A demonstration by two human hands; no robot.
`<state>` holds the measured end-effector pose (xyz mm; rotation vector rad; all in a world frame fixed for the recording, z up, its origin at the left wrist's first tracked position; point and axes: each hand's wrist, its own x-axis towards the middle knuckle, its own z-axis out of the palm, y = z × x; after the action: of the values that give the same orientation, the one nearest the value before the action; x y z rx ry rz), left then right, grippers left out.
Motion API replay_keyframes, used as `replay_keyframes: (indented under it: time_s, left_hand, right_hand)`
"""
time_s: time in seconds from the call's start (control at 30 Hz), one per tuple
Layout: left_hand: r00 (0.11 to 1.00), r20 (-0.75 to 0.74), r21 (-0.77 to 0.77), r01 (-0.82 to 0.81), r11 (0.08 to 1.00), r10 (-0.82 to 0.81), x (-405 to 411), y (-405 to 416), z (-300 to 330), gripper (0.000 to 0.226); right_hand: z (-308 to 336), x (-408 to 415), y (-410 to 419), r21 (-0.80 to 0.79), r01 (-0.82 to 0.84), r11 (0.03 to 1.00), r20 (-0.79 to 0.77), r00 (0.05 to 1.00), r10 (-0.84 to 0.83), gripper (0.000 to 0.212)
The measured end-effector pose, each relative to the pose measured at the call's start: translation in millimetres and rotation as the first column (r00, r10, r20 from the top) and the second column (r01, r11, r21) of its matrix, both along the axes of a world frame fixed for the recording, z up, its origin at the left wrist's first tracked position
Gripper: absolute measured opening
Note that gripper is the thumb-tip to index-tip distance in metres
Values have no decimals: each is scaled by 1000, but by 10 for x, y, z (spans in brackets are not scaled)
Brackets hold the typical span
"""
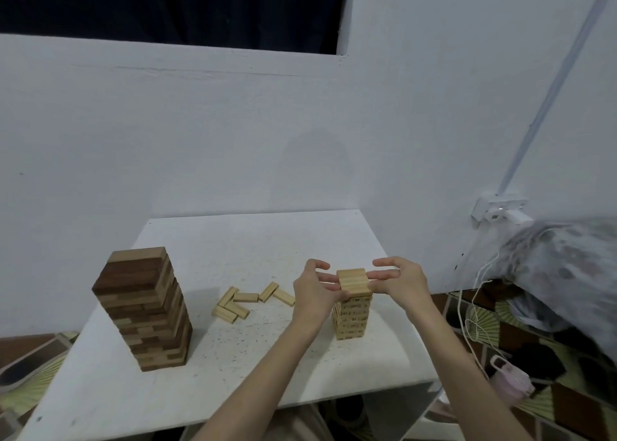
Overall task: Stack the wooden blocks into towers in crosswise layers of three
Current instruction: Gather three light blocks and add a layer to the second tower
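1. Hands at the small pale tower, right half of the white table. Left hand and right hand flank the tower's top layers, one on each side.

2. Left hand: fingers mostly straight, tips against the left face of the top layers, thumb low near the layer below. Reads as pressing, not gripping; nothing carried.

3. Right hand: fingers extended and fairly flat, tips touching the right face of the same layers. Also holds nothing that I can see.

4. Judgement: step in hand is squaring up the newest layer, nudging its three blocks flush before another goes on.

5. To do it well: press both sides evenly and lightly, so the push cancels out and the narrow tower does not slide on the table. Keep pressure on the top layers only. Check from above that no block overhangs.

6. Risk, as judged: tower is slim and tallish; a one-sided shove could skew lower layers or tip it.

7. Supply: loose blocks lie scattered on the table between the two towers, near the left hand. Count is hard to fix, roughly half a dozen. Enough for about two more layers, each to lie crosswise to the one under it.

8. Large dark-and-light tower stands well apart at the table's left, upright, looks finished.

9. Off-table: wall socket with white cable hanging at right.
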<state>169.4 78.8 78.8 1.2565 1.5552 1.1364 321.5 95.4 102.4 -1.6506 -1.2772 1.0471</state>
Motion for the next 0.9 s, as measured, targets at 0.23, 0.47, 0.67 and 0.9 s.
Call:
replay_keyframes:
  time_s: [0.23,0.47,0.67,0.9]
  left_hand:
    - [999,-29,-30,13,999,-14,-9,13,-15,57]
    - [999,-39,-42,13,999,-15,-7,34,-33,57]
    - [998,4,18,-69,997,69,-126,45,-9,46]
    - [913,405,-89,104,991,-59,48,-96,-23,66]
  right_hand:
    - [-33,-2,22,-4,-10,1000,-8,1000,10,38]
    - [-73,1,49,0,-17,1000,-19,1000,17,38]
    - [-98,91,125,23,45,999,-18,999,-45,32]
    - [-207,-21,45,83,53,995,-272,962,-29,35]
